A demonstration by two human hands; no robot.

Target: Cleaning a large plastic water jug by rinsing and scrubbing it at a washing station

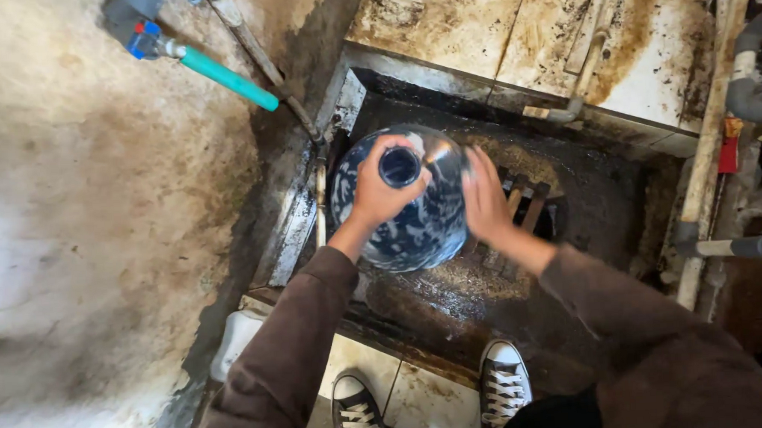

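A large blue, translucent water jug [416, 225] stands upright in a sunken, dirty floor basin [607, 200], its open mouth facing up. My left hand [382, 191] is wrapped around the jug's neck just below the mouth. My right hand [486, 199] presses flat, fingers spread, against the jug's right shoulder. Both arms wear brown sleeves. White foam or streaks cover the jug's inside wall.
A green hose [225, 75] runs from a tap at the upper left along the stained wall. A slatted drain grate [531, 207] lies right of the jug. Grey pipes [748, 95] run down the right side. My two dark sneakers [504, 384] stand on stained tiles at the basin's near edge.
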